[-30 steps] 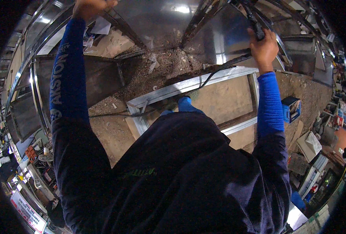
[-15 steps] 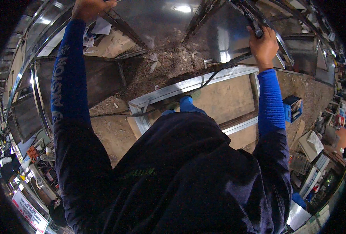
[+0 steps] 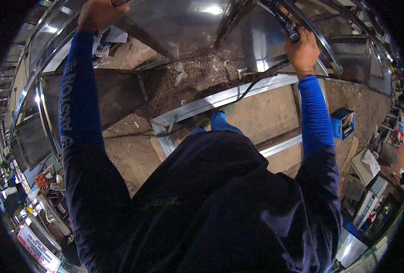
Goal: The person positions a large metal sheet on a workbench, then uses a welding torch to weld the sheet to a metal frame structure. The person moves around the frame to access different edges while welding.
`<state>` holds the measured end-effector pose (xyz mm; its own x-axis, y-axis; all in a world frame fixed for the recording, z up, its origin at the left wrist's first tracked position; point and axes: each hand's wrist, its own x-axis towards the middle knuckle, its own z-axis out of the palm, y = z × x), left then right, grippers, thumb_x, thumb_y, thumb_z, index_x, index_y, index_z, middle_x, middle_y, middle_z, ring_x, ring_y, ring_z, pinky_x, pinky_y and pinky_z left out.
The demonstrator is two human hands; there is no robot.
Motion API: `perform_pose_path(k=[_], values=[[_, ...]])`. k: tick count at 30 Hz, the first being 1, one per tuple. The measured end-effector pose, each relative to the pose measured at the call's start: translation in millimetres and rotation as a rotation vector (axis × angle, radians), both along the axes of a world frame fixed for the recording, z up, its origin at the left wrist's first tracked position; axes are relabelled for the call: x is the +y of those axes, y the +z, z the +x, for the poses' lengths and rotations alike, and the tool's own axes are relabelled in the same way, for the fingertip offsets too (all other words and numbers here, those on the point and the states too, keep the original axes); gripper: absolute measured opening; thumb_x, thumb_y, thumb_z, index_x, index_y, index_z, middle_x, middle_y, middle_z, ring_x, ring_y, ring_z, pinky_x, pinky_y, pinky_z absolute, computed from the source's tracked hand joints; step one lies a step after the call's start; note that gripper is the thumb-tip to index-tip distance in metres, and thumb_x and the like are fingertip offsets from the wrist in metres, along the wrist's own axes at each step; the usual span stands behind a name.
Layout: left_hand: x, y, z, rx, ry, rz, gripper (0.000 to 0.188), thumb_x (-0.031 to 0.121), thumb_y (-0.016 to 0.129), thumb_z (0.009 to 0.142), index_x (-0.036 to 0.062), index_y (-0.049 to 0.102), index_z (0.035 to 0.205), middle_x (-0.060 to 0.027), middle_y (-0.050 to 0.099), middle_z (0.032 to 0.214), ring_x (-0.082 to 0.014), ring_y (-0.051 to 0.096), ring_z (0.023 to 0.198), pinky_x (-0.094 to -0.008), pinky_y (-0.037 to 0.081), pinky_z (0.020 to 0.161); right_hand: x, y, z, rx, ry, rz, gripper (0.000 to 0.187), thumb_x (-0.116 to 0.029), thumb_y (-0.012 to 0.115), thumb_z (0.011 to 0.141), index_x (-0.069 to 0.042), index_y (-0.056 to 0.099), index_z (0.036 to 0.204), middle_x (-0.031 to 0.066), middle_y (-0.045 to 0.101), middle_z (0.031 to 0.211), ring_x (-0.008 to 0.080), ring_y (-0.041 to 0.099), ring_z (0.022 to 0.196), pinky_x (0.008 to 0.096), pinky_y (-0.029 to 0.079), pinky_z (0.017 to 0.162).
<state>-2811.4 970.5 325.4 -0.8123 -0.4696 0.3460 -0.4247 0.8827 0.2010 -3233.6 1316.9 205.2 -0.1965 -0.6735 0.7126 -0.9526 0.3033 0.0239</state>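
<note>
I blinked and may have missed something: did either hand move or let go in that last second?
Hardly anything changed. The right hand slid slightly up along the metal frame bar, keeping its grip on the dark tool. The left hand stayed clamped on the frame's upper edge. The sheet metal panel and blue box stayed put.

Left hand (image 3: 97,12) fingers cut by top edge; right-hand tool (image 3: 287,28) indistinct.
</note>
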Motion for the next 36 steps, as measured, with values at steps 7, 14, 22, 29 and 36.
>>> perform_pose_path(k=[7, 14, 22, 29, 36], values=[[-0.2, -1.5, -2.2, 0.076, -0.091, 0.182, 0.048, 0.045, 0.077, 0.085, 0.0118, 0.042, 0.092, -0.0027, 0.031, 0.076, -0.0181, 0.027, 0.063, -0.0402, 0.033, 0.062, -0.4, 1.7, -2.1, 0.029, 0.024, 0.02, 0.044, -0.019, 0.079, 0.062, -0.007, 0.068, 0.103, 0.0084, 0.067, 0.096, 0.0317, 0.064, 0.093, 0.0416, 0.056, 0.078], [-37.8, -28.5, 12.5, -0.066, 0.127, 0.017, 0.075, 0.032, 0.087, 0.075, 0.0131, 0.052, 0.139, -0.0131, 0.069, 0.118, -0.0329, 0.067, 0.112, -0.0405, 0.052, 0.093, -2.6, 4.7, 6.5, 0.007, 0.001, 0.028, 0.04, -0.018, 0.078, 0.068, -0.007, 0.069, 0.105, 0.0095, 0.069, 0.102, 0.0324, 0.066, 0.095, 0.0426, 0.056, 0.08], [6.5, -4.8, -0.6, -0.019, 0.149, -0.07, 0.066, 0.015, 0.087, 0.07, 0.0084, 0.057, 0.129, -0.01, 0.068, 0.113, -0.0308, 0.066, 0.109, -0.0385, 0.052, 0.09, -6.5, 0.8, 9.6, -0.023, -0.009, 0.001, 0.051, -0.013, 0.075, 0.063, -0.006, 0.067, 0.113, 0.0097, 0.065, 0.101, 0.0314, 0.061, 0.095, 0.0432, 0.051, 0.076], [21.4, -11.0, 3.0, 0.038, 0.011, -0.425, 0.079, 0.019, 0.079, 0.075, 0.0189, 0.05, 0.148, -0.013, 0.052, 0.147, -0.0357, 0.051, 0.132, -0.0514, 0.038, 0.111, -12.0, -7.0, 13.4, -0.044, -0.015, -0.059, 0.063, -0.007, 0.066, 0.074, -0.028, 0.066, 0.134, 0.0066, 0.06, 0.097, 0.0282, 0.057, 0.089, 0.041, 0.046, 0.074], [52.6, -53.7, -23.8, 0.043, 0.11, -0.571, 0.072, 0.007, 0.062, 0.085, 0.0205, 0.045, 0.153, -0.0092, 0.041, 0.158, -0.0329, 0.035, 0.148, -0.0637, 0.02, 0.12, -8.1, -4.9, 25.2, -0.12, -0.075, -0.105, 0.076, -0.006, 0.075, 0.062, -0.031, 0.066, 0.133, 0.0055, 0.062, 0.111, 0.0296, 0.057, 0.104, 0.0428, 0.045, 0.085]])
